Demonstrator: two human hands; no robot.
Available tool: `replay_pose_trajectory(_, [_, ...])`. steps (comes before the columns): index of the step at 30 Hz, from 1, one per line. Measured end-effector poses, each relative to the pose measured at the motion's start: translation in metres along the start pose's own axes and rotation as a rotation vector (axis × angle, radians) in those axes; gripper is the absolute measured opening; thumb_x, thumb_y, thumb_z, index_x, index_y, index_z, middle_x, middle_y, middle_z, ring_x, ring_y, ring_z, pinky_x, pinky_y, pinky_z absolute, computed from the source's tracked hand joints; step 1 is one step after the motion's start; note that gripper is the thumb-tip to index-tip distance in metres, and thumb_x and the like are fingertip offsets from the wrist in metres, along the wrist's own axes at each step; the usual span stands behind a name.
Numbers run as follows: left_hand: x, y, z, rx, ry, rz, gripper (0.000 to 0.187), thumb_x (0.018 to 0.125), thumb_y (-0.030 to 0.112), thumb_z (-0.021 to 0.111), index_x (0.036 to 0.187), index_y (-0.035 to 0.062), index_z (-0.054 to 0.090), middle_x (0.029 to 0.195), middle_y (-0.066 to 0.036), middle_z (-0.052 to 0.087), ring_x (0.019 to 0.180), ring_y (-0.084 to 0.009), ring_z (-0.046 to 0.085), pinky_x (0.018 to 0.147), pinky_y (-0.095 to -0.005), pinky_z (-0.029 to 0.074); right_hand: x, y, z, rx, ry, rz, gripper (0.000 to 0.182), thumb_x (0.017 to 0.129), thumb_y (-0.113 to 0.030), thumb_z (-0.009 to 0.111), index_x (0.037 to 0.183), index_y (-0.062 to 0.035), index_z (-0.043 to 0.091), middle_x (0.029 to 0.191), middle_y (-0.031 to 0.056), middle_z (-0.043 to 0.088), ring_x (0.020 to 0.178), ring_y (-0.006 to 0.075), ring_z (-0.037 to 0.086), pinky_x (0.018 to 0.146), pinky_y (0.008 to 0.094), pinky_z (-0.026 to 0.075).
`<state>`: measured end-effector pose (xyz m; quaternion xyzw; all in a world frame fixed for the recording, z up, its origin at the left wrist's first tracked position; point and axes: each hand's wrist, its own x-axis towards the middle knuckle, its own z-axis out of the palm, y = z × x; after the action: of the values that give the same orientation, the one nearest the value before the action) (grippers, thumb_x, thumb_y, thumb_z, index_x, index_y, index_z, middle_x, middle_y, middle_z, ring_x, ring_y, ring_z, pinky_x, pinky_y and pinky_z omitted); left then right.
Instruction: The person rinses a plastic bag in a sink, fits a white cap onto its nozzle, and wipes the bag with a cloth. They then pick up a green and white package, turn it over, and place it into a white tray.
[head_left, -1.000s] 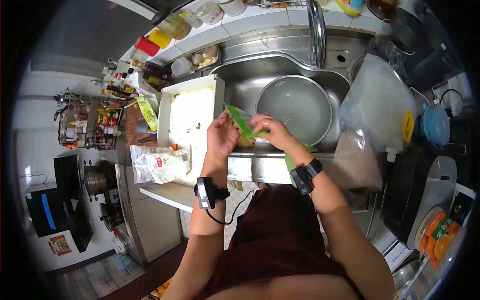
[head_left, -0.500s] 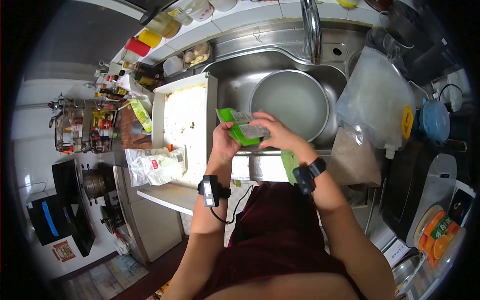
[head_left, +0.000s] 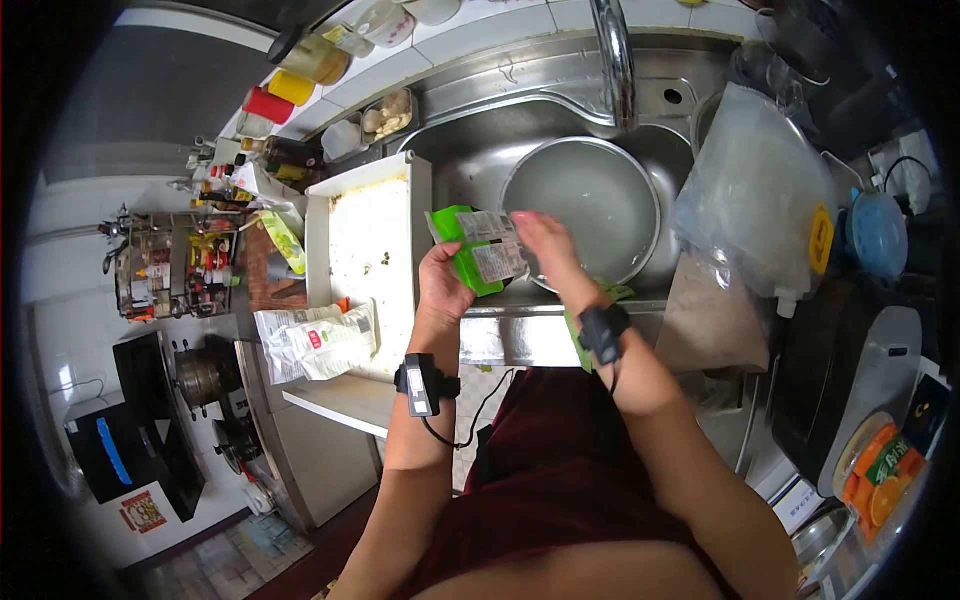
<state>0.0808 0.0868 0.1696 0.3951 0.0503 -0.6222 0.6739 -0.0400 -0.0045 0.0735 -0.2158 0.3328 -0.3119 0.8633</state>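
A green packet [head_left: 483, 252] with a grey printed label faces up over the sink's front edge. My left hand [head_left: 442, 281] grips its left side, the thumb lying on top. Close to the packet's right edge is my right hand [head_left: 548, 247], fingers stretched out and slightly blurred, holding nothing that shows. Behind my right hand, a large round basin [head_left: 590, 185] of cloudy liquid sits in the steel sink [head_left: 470, 130]. A green cloth [head_left: 577, 335] hangs over the front edge under my right wrist.
Left of the sink stands a stained white tray [head_left: 345, 235], with a white plastic packet [head_left: 330, 340] at its near end. The faucet [head_left: 615, 65] rises behind the basin. To the right are a cloudy plastic bag [head_left: 750, 190] and a brown paper bag [head_left: 710, 315].
The packet has turned so its label shows more fully. My right hand has come away from the label toward the right, and its wrist has shifted slightly left and up.
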Motion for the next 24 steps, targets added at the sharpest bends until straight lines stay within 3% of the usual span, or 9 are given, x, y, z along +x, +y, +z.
replay_pose_trajectory(1, [0.003,-0.002,-0.004,-0.01,-0.008,-0.021,0.042,0.075,0.013,0.049,0.115,-0.0009,0.049,0.113,-0.017,0.055,0.106,-0.0324,0.051,0.096,-0.0478,0.037,-0.012,-0.005,0.027,-0.241,-0.068,-0.101,0.035,0.09,-0.023,0.05,0.115,0.001,0.052,0.112,0.0154,0.057,0.102,0.0258,0.056,0.089,0.0313,0.043])
replay_pose_trajectory(3, [0.006,-0.007,-0.002,-0.03,-0.024,-0.039,0.041,0.076,0.012,0.049,0.115,-0.0008,0.05,0.112,-0.017,0.056,0.105,-0.0318,0.052,0.096,-0.0467,0.037,0.011,0.032,0.045,-0.728,-0.137,-0.714,0.036,0.09,-0.023,0.049,0.119,-0.0017,0.05,0.116,0.0184,0.055,0.111,0.0303,0.05,0.094,0.0361,0.039])
replay_pose_trajectory(4, [0.004,-0.008,0.004,-0.039,-0.028,-0.035,0.04,0.076,0.012,0.049,0.114,-0.0009,0.05,0.112,-0.017,0.056,0.104,-0.0316,0.053,0.096,-0.0462,0.037,0.015,0.028,0.047,-0.89,-0.1,-0.833,0.037,0.092,-0.028,0.044,0.12,-0.0043,0.05,0.121,0.0206,0.051,0.116,0.032,0.046,0.095,0.037,0.037])
replay_pose_trajectory(7, [-0.008,-0.007,0.025,-0.052,-0.039,-0.034,0.039,0.076,0.011,0.049,0.112,-0.0019,0.051,0.11,-0.017,0.057,0.103,-0.0318,0.054,0.096,-0.0458,0.038,0.036,0.008,0.031,-0.846,-0.131,-0.502,0.042,0.094,-0.034,0.038,0.121,-0.0039,0.048,0.121,0.0211,0.05,0.113,0.0311,0.048,0.093,0.0331,0.038])
replay_pose_trajectory(8, [-0.011,-0.006,0.029,-0.054,-0.042,-0.039,0.038,0.076,0.01,0.049,0.112,-0.0023,0.052,0.11,-0.017,0.057,0.102,-0.032,0.054,0.095,-0.0458,0.038,0.037,-0.002,0.02,-0.734,-0.294,-0.167,0.048,0.095,-0.039,0.033,0.126,-0.0045,0.043,0.122,0.0168,0.05,0.109,0.0263,0.05,0.093,0.0299,0.038])
replay_pose_trajectory(12, [-0.011,0.001,0.016,-0.091,-0.032,-0.029,0.037,0.074,0.009,0.05,0.109,-0.0046,0.052,0.109,-0.019,0.057,0.102,-0.0325,0.054,0.094,-0.0463,0.039,0.035,0.025,-0.005,-0.129,-0.209,0.059,0.053,0.094,-0.045,0.034,0.125,-0.0033,0.041,0.118,0.0072,0.05,0.102,0.0133,0.05,0.085,0.0267,0.041])
replay_pose_trajectory(18, [-0.012,0.004,0.004,-0.172,-0.067,-0.023,0.04,0.074,0.01,0.051,0.112,-0.0039,0.05,0.113,-0.018,0.055,0.104,-0.0326,0.053,0.094,-0.0475,0.039,0.04,0.018,-0.015,-0.044,-0.147,0.393,0.049,0.093,-0.046,0.036,0.108,-0.0029,0.054,0.097,0.0058,0.059,0.083,0.0114,0.056,0.07,0.0256,0.047])
replay_pose_trajectory(21, [-0.01,0.005,0.003,-0.223,-0.094,-0.032,0.04,0.074,0.009,0.051,0.111,-0.004,0.051,0.113,-0.018,0.055,0.105,-0.033,0.053,0.094,-0.0474,0.039,0.048,0.022,-0.024,-0.02,-0.097,0.351,0.049,0.091,-0.048,0.039,0.1,-0.0036,0.057,0.09,0.0051,0.061,0.077,0.0121,0.057,0.064,0.0278,0.048])
replay_pose_trajectory(24, [-0.009,0.007,0.001,-0.195,-0.131,-0.014,0.041,0.074,0.01,0.051,0.112,-0.0041,0.05,0.112,-0.019,0.055,0.105,-0.0338,0.052,0.094,-0.0478,0.039,0.035,0.021,-0.025,0.265,-0.179,0.321,0.051,0.088,-0.05,0.044,0.102,-0.0031,0.056,0.092,0.005,0.061,0.078,0.0121,0.057,0.067,0.0286,0.048])
